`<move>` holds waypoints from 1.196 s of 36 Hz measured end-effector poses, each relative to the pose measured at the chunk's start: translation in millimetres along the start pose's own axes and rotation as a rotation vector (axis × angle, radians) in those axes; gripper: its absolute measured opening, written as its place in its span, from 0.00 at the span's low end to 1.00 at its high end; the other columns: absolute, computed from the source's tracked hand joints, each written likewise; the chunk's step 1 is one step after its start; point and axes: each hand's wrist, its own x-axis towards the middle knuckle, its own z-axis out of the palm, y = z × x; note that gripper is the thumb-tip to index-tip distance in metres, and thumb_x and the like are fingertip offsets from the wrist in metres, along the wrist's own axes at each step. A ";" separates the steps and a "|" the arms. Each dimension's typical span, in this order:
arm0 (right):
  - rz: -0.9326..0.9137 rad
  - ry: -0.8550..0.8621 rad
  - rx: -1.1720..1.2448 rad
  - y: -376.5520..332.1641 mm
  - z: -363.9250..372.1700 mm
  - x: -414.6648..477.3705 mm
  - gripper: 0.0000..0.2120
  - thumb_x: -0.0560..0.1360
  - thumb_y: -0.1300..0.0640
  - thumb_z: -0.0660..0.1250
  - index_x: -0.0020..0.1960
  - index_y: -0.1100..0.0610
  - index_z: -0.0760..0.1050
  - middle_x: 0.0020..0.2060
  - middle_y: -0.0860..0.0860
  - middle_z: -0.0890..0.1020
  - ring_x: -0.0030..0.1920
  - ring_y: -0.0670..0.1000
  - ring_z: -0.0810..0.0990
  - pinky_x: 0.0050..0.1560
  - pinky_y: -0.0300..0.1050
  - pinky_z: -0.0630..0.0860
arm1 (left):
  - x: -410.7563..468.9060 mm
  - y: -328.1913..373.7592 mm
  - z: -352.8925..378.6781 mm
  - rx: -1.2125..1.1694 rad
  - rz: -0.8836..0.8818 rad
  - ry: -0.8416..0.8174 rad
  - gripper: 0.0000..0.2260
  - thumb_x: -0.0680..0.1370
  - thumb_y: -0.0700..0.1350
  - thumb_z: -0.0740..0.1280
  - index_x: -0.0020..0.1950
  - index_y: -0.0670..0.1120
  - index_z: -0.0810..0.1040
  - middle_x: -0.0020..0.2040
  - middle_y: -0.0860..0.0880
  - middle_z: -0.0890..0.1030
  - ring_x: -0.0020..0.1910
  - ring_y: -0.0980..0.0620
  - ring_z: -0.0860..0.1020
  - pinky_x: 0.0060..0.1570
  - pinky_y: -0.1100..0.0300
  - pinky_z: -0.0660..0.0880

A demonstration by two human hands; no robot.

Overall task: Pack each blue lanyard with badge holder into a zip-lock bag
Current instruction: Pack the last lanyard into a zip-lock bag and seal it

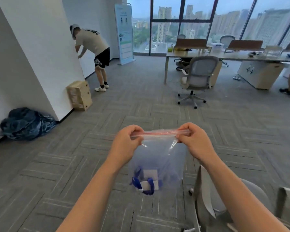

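Note:
A clear zip-lock bag (159, 153) with a red seal strip hangs in the air in front of me. My left hand (126, 143) pinches the left end of the strip. My right hand (191, 139) pinches the right end, and the strip is stretched flat between them. A blue lanyard with a white badge holder (146, 185) lies bunched at the bottom of the bag. I cannot tell whether the seal is pressed closed along its whole length.
Grey carpet floor below. An office chair (197, 77) and long desk (224, 56) stand ahead right. A person (94, 52) bends at the white wall on the left, near a wooden box (79, 95) and a dark bag (27, 123). A chair part (206, 198) sits lower right.

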 end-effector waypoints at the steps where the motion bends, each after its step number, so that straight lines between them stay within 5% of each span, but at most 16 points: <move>1: 0.008 0.023 0.001 4.1 5.5 17.2 0.08 0.70 0.63 0.72 0.42 0.50 0.79 0.37 0.49 0.84 0.42 0.54 0.83 0.49 0.55 0.78 | 23.1 -9.2 1.5 -0.003 0.018 -0.028 0.08 0.75 0.37 0.71 0.48 0.51 0.80 0.45 0.57 0.82 0.44 0.65 0.78 0.42 0.72 0.71; 5: 0.052 0.134 0.018 11.2 17.1 84.2 0.08 0.69 0.63 0.72 0.42 0.50 0.79 0.37 0.51 0.84 0.41 0.55 0.83 0.50 0.58 0.79 | 119.0 -32.7 12.6 -0.023 0.082 -0.116 0.09 0.75 0.39 0.72 0.49 0.54 0.80 0.46 0.59 0.82 0.47 0.63 0.79 0.48 0.65 0.76; 15: 0.178 0.428 0.081 35.2 -17.6 218.4 0.09 0.69 0.66 0.71 0.43 0.53 0.79 0.36 0.51 0.84 0.36 0.48 0.80 0.43 0.44 0.76 | 316.4 -15.9 99.2 -0.053 0.227 -0.373 0.10 0.75 0.38 0.71 0.48 0.54 0.79 0.45 0.60 0.81 0.44 0.68 0.78 0.41 0.77 0.69; 19: 0.188 0.531 0.118 66.0 -53.0 267.7 0.08 0.70 0.68 0.71 0.43 0.56 0.78 0.36 0.50 0.82 0.36 0.47 0.80 0.39 0.36 0.75 | 380.4 -4.5 161.6 -0.081 0.259 -0.446 0.10 0.74 0.37 0.71 0.49 0.53 0.81 0.43 0.58 0.83 0.42 0.65 0.79 0.42 0.69 0.73; 25: 0.216 0.620 0.118 117.8 -122.8 349.2 0.09 0.70 0.65 0.73 0.46 0.53 0.79 0.39 0.49 0.84 0.39 0.44 0.81 0.42 0.38 0.76 | 465.6 24.6 258.1 -0.126 0.286 -0.529 0.10 0.75 0.36 0.71 0.48 0.51 0.81 0.42 0.56 0.83 0.41 0.63 0.80 0.41 0.72 0.74; 32: 0.274 0.692 0.114 159.0 -200.6 435.0 0.09 0.70 0.65 0.73 0.44 0.53 0.79 0.39 0.52 0.84 0.44 0.57 0.83 0.49 0.54 0.79 | 557.5 72.2 355.5 -0.121 0.303 -0.623 0.10 0.75 0.35 0.70 0.48 0.51 0.81 0.42 0.55 0.83 0.39 0.61 0.80 0.40 0.71 0.75; 43: 0.346 0.908 0.037 222.5 -314.9 533.8 0.08 0.72 0.64 0.72 0.45 0.52 0.77 0.37 0.49 0.83 0.39 0.50 0.83 0.43 0.44 0.76 | 681.8 136.4 530.5 -0.216 0.393 -0.827 0.10 0.74 0.33 0.69 0.49 0.48 0.81 0.42 0.53 0.84 0.41 0.54 0.82 0.45 0.62 0.78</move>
